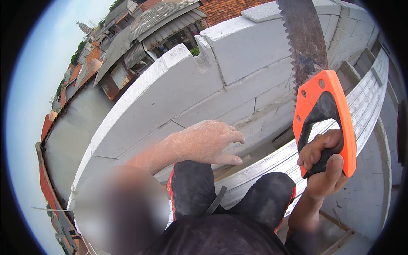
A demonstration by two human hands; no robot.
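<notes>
My right hand (pixel 325 168) is closed around the orange and black handle of a hand saw (pixel 316 80). The saw is held upright, its broad, stained blade pointing up and out of the picture, with the coarse teeth facing left. Dusty and pale, my left hand (pixel 208 142) hangs over my knee with its fingers apart and nothing in them. Beyond it stands a wall of white, lightweight concrete blocks (pixel 153 100). A jagged notch (pixel 204 55) is cut into the wall's top edge, beside a taller block (pixel 250 46).
A ribbed metal plank (pixel 272 172) runs beneath my knees toward the right. A loose flat slab (pixel 261 12) lies on the wall top. Past the wall, rooftops (pixel 140 29) sit lower down. Another pale panel (pixel 361 187) stands at right. A blurred patch covers the lower left.
</notes>
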